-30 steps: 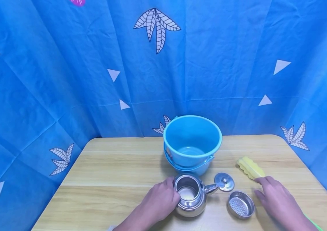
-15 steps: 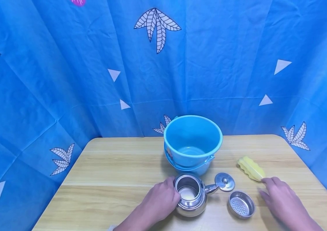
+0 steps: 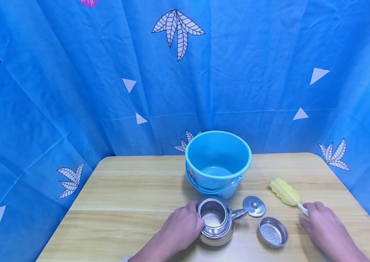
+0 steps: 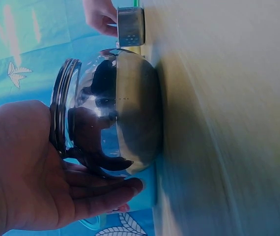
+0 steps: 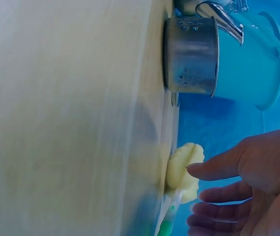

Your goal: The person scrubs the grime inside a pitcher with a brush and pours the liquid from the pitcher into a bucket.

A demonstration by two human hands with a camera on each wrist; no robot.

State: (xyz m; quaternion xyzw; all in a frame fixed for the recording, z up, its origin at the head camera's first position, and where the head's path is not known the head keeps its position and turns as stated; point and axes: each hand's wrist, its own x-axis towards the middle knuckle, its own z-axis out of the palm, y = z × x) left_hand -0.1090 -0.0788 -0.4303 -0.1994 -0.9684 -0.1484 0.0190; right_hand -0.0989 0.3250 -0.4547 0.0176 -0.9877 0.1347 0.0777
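On wooden table (image 3: 123,203) — steel teapot (image 3: 218,234), uncovered, left hand (image 3: 181,225) gripping its side. Farther right, yellow sponge brush (image 3: 284,191); right hand (image 3: 325,227) at its handle, fingers loosely extended. Green handle end (image 5: 166,227) — right wrist view only. Strainer (image 3: 272,233) between: holed outer wall in wrist views, patterned floor in head view alone.

The head view is bright, wrist views dimmer, the pot (image 4: 108,115) glinting.
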